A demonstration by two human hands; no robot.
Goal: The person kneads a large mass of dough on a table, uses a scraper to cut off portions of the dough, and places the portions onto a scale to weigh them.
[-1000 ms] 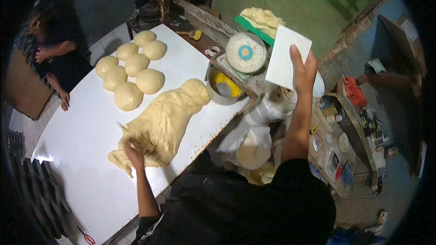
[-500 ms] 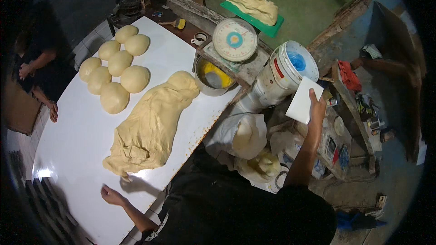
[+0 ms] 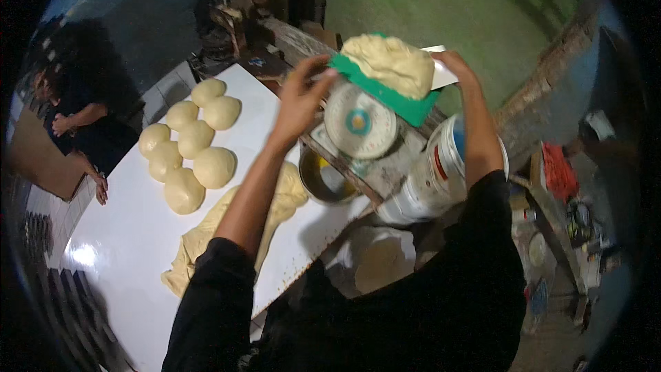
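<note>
My left hand (image 3: 306, 93) is closed on the left end of a green board (image 3: 416, 110), which carries a lumpy slab of pale dough (image 3: 385, 65). My right hand (image 3: 456, 67) grips a flat white scraper (image 3: 441, 78) against the right side of that slab. Directly below the board is a round dial scale (image 3: 358, 131) on a worn wooden ledge. A large stretched piece of dough (image 3: 180, 265) lies on the white table (image 3: 117, 289), partly hidden by my left forearm. Several smooth dough balls (image 3: 213, 167) are grouped beside it.
A steel bowl (image 3: 315, 182) sits under the ledge at the table's corner. White buckets (image 3: 437, 165) and a cluttered wooden shelf (image 3: 561, 241) stand at the right. Another person (image 3: 72, 117) is at the table's far left side. Dark stacked racks (image 3: 69, 303) are at the lower left.
My left hand has left the lower table and moved up to the green board. My right hand has carried the scraper up and inward to the slab on it. The view has shifted.
</note>
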